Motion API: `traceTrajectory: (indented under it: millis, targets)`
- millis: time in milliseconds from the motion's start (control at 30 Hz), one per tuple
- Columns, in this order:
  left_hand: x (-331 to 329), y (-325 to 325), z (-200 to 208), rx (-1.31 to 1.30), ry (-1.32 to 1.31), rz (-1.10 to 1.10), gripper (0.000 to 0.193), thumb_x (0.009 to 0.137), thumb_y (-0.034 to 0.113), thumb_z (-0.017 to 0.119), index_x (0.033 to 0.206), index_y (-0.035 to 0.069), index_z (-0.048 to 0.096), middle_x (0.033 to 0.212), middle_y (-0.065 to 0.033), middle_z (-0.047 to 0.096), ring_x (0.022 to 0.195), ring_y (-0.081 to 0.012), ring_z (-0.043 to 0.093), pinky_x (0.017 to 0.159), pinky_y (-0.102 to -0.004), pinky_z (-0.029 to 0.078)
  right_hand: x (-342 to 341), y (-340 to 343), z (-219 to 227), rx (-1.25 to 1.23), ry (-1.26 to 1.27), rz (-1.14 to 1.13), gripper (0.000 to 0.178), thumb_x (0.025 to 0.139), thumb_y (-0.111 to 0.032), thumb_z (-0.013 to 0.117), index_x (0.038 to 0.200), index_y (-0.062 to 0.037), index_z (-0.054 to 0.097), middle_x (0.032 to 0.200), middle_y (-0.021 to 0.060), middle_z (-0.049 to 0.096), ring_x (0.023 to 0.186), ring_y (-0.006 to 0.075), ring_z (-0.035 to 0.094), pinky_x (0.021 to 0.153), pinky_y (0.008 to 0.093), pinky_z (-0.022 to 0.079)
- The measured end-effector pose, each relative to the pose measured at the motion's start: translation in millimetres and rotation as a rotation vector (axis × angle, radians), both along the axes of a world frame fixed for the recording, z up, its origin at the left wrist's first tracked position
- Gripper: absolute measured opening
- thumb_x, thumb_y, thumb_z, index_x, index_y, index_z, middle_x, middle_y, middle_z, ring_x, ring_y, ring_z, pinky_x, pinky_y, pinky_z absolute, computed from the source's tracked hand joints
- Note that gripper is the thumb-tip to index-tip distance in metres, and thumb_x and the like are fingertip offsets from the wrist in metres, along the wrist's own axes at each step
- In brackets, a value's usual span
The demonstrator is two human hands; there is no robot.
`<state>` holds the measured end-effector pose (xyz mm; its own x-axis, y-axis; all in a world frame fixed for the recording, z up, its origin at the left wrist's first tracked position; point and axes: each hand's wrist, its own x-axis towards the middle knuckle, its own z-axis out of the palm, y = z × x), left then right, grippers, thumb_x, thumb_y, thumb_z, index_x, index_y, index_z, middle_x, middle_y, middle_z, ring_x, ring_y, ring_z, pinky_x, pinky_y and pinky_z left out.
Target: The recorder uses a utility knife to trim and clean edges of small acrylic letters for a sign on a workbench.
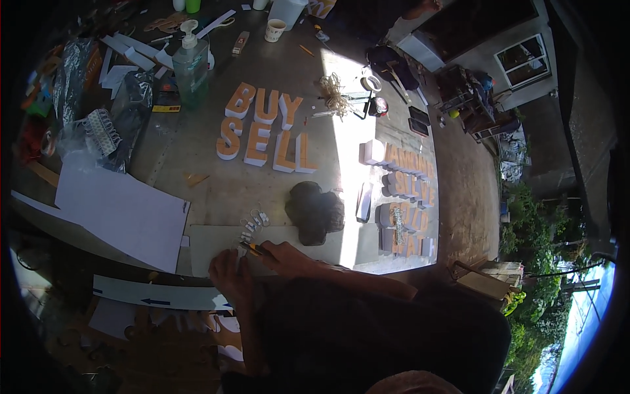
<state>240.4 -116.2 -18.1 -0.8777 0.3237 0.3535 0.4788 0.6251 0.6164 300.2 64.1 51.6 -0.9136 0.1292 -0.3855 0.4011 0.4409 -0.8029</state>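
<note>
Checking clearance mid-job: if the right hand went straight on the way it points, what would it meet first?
Probably the bare left hand, just left of the right hand and its slim orange-and-black cutter. Small white pieces lie close beside that line; depth is unclear.

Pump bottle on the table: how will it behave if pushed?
The bottle would likely tip if pushed near its pump, since it stands tall and fairly narrow. Its walls look clear and smooth, so probably somewhat slippery. Weight is uncertain: the fill level isn't clear.
</note>
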Motion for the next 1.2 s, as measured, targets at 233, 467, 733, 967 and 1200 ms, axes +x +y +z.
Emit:
traceTrajectory:
  millis: [233, 467, 733, 967, 1200]
  targets:
    - [-4.7, -1.0, -4.3, 0.175, -0.106, -0.004, 0.052, 0.074, 0.009, 0.085, 0.123, 0.011, 0.07, 0.126, -0.0092, 0.065, 0.12, -0.0348, 0.057, 0.102, -0.0492, 0.044, -15.1, 10.9, 9.4, 0.002, -0.118, 0.002, 0.026, 0.105, -0.021, 0.059, 0.117, 0.0024, 0.057, 0.077, 0.0083, 0.066, 0.056, 0.0127, 0.064, 0.05, 0.0323, 0.051]
    - [0.1, 0.7, -16.7, 0.215, -0.132, 0.056, 0.041, 0.072, 0.01, 0.086, 0.111, 0.012, 0.076, 0.123, -0.0055, 0.067, 0.119, -0.0312, 0.057, 0.099, -0.046, 0.044, -22.6, 4.1, 15.6, 0.175, -0.201, 0.037, 0.025, 0.103, -0.022, 0.06, 0.104, 0.0025, 0.056, 0.072, 0.0213, 0.068, 0.058, 0.0365, 0.069, 0.057, 0.0455, 0.051]
    - [2.9, -1.4, -17.8, 0.233, -0.138, 0.072, 0.036, 0.072, 0.009, 0.087, 0.107, 0.015, 0.08, 0.121, -0.0005, 0.069, 0.116, -0.0279, 0.058, 0.099, -0.043, 0.044, -20.2, -8.9, 12.0, 0.448, -0.098, 0.257, 0.025, 0.102, -0.024, 0.06, 0.104, 0.0008, 0.057, 0.076, 0.0241, 0.068, 0.07, 0.0464, 0.068, 0.063, 0.0546, 0.051]
    - [3.2, 1.0, -18.3, 0.246, -0.147, 0.094, 0.036, 0.073, 0.011, 0.087, 0.108, 0.018, 0.081, 0.121, 0.0003, 0.069, 0.116, -0.0274, 0.057, 0.098, -0.0429, 0.044, -24.7, -10.6, 9.7, 0.447, -0.15, 0.248, 0.025, 0.102, -0.024, 0.06, 0.103, 0.0012, 0.057, 0.078, 0.0239, 0.068, 0.07, 0.0465, 0.068, 0.063, 0.0545, 0.051]
    - [4.6, 1.7, -18.9, 0.207, -0.135, 0.092, 0.036, 0.074, 0.011, 0.086, 0.109, 0.021, 0.081, 0.122, 0.0009, 0.067, 0.117, -0.0271, 0.056, 0.098, -0.0427, 0.042, -24.5, -9.5, 8.8, 0.433, -0.181, 0.251, 0.026, 0.102, -0.024, 0.059, 0.103, 0.0018, 0.057, 0.077, 0.0249, 0.068, 0.069, 0.0469, 0.068, 0.062, 0.0538, 0.051]
